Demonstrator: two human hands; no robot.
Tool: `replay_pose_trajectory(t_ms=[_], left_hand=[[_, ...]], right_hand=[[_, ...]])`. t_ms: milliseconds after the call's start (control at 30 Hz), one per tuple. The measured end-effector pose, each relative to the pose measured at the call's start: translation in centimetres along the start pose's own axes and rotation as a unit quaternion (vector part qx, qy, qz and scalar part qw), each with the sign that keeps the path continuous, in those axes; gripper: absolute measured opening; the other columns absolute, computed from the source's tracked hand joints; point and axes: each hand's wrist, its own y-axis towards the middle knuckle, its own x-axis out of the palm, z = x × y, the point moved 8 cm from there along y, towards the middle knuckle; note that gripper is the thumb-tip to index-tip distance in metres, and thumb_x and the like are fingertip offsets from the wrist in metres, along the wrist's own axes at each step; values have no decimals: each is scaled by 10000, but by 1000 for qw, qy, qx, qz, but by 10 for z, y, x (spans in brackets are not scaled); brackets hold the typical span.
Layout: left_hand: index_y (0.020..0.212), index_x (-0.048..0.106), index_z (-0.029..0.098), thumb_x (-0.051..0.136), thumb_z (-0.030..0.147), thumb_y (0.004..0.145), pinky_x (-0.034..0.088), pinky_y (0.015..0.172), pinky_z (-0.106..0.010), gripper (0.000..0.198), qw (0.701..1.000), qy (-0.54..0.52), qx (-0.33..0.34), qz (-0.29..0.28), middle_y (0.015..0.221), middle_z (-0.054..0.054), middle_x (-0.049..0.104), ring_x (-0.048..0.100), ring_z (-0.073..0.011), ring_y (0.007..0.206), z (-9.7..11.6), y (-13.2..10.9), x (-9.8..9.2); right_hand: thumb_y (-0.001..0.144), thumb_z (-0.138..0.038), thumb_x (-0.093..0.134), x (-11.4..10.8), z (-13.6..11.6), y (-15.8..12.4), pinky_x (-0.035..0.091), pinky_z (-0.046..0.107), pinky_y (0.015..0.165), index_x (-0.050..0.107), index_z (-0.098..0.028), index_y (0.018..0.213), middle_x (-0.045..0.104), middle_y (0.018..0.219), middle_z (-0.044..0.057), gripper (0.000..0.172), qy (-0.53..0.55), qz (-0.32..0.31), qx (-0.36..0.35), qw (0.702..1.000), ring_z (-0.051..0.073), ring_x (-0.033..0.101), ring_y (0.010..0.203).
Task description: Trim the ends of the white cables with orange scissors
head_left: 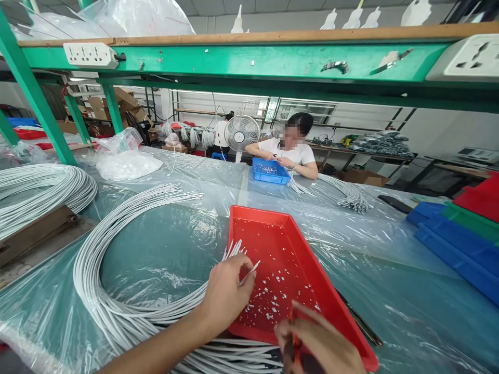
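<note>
My left hand (228, 293) is pinched on the end of one white cable (249, 271), holding it over the near left part of a red tray (288, 244). Small white bits of stripped sheath (268, 304) lie scattered in the tray. My right hand (322, 345), blurred at the bottom edge, is closed round a red-handled tool (293, 332) above the tray's near edge. A large curved bundle of white cables (101, 291) loops across the plastic-covered table to my left, its ends near my left hand.
Across the table a person works over a blue tray (270, 171) beside another cable bundle (346, 195). Stacked blue, green and red trays (463, 228) stand at right. More cables (42, 192) lie far left. A green shelf frame (241, 59) runs overhead; a dark tool (360, 322) lies by the red tray.
</note>
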Motion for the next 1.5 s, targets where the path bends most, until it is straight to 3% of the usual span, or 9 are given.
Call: replay_pose_trajectory(t_ms=[67,133,200,400,567,833,1000,1300,1500], left_hand=[[852,603,175,500,279,804,369,513,-217,154,996,-83,-17,-11,640,-24,617,552,-158,552,-1,-3,0],[874,626,138,516,317,800,375,517,-206,223,987,-154,-31,-21,550,-8,586,544,-148,535,-2,-5,1],[871,663,114,513,343,806,386,556,-211,282,979,-199,-40,-21,531,-6,571,527,-136,533,-3,-6,0],[827,729,111,602,330,750,352,533,-210,264,948,-308,-76,-35,517,-10,560,474,-119,511,-6,-13,4],[816,727,118,574,308,777,307,503,-202,247,948,-305,-73,-61,508,7,516,421,-101,501,-3,-18,7],[724,694,114,554,296,787,330,510,-197,238,962,-260,-54,-61,541,3,527,440,-106,523,1,-22,5],[638,646,101,540,261,793,343,526,-202,247,968,-239,-21,-79,544,-3,537,454,-110,536,7,-21,5],[608,578,99,498,264,823,296,498,-202,283,977,-186,15,-105,539,22,444,376,-91,528,10,-23,8],[583,560,109,480,277,837,290,499,-207,314,979,-167,23,-114,529,23,436,385,-92,526,12,-23,9]], right_hand=[[725,-147,445,-8,24,12,513,286,691,554,-194,844,637,732,22,168,-2,11,60,998,167,618,687],[790,-244,448,-3,53,17,447,181,407,539,-179,788,596,685,28,112,50,1,173,984,134,572,553],[800,-355,474,6,69,19,368,167,332,512,-180,762,553,639,9,183,71,-14,231,970,113,511,476],[755,-418,537,10,53,33,446,240,530,443,-209,626,485,541,-25,263,-55,-43,120,990,139,493,523],[710,-409,582,13,44,33,445,297,708,299,-217,541,325,451,-82,382,-108,-87,79,987,114,380,452],[700,-421,591,14,39,30,410,276,716,280,-215,552,312,449,-91,401,-108,-90,70,988,102,327,433],[702,-408,594,13,38,31,392,260,659,264,-207,556,366,453,-75,414,-102,-100,79,987,123,438,494],[696,-475,585,27,52,20,327,230,522,293,-199,544,488,583,-11,429,-15,-220,190,957,162,471,619],[703,-480,577,26,53,18,317,234,529,323,-194,548,498,604,-7,412,-20,-246,197,949,160,455,622]])
